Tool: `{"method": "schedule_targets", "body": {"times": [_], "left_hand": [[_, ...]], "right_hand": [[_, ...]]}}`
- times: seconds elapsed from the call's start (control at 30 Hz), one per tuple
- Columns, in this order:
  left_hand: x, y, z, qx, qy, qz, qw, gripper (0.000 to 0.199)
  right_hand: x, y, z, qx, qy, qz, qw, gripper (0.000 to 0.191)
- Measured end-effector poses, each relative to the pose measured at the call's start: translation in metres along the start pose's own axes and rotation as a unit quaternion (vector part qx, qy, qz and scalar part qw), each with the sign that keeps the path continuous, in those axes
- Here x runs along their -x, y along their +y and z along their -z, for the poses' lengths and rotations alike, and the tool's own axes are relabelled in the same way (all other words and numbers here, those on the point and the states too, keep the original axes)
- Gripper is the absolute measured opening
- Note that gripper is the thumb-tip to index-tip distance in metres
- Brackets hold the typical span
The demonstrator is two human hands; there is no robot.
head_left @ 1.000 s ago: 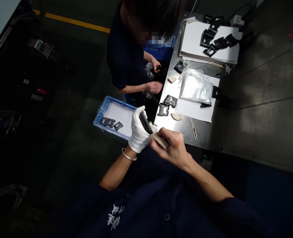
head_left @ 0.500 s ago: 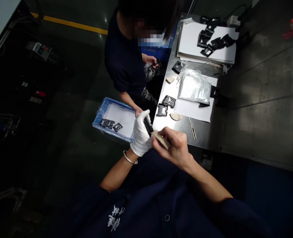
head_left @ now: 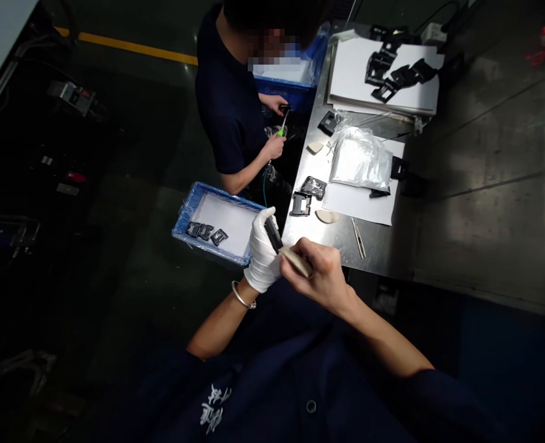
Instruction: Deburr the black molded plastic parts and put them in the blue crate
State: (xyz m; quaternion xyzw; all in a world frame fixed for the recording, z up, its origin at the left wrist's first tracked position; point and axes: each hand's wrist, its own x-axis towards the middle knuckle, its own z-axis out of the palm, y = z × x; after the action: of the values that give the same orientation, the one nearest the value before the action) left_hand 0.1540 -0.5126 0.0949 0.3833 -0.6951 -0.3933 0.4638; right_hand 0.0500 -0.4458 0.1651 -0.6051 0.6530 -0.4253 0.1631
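Observation:
My left hand (head_left: 260, 258), in a white glove, is closed around a black plastic part (head_left: 273, 234), held up on edge in front of my body. My bare right hand (head_left: 322, 274) pinches a beige wedge-shaped pad (head_left: 296, 261) between thumb and fingers. The pad's tip meets the lower end of the black part. Most of the part's far side is hidden by the glove. On the metal table's near edge lie another beige pad (head_left: 327, 216), a black part with a pale label (head_left: 301, 204) and a plastic-wrapped black part (head_left: 314, 187).
A blue bin (head_left: 184, 237) with several wrapped black parts stands left of my hands. A utility knife (head_left: 358, 238) and a clear plastic bag stack (head_left: 362, 160) lie on the metal table (head_left: 383, 258). Beyond, a seated co-worker (head_left: 228, 104) holds a green-handled tool (head_left: 280, 132).
The co-worker's nearer hand has left the area by my glove and now holds a green-handled tool at a black part. My hands have shifted slightly left, keeping the part and pad together.

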Motion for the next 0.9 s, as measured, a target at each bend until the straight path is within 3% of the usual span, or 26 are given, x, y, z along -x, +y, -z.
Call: {"method": "schedule_targets", "body": {"times": [0.33,0.5,0.9], "left_hand": [[0.0006,-0.0012,-0.0011,0.0,-0.011,0.023,1.0,0.055],[-0.0015,-0.0019,-0.0026,0.012,-0.006,0.02,1.0,0.056],[-0.0006,-0.0011,-0.0038,0.01,-0.014,0.024,1.0,0.05]], "right_hand": [[-0.0018,-0.0011,0.0001,-0.007,0.022,-0.018,1.0,0.02],[-0.0022,-0.0008,0.0018,-0.002,-0.015,-0.015,1.0,0.019],[0.0057,-0.0013,-0.0032,0.008,0.03,-0.024,0.999,0.02]]}}
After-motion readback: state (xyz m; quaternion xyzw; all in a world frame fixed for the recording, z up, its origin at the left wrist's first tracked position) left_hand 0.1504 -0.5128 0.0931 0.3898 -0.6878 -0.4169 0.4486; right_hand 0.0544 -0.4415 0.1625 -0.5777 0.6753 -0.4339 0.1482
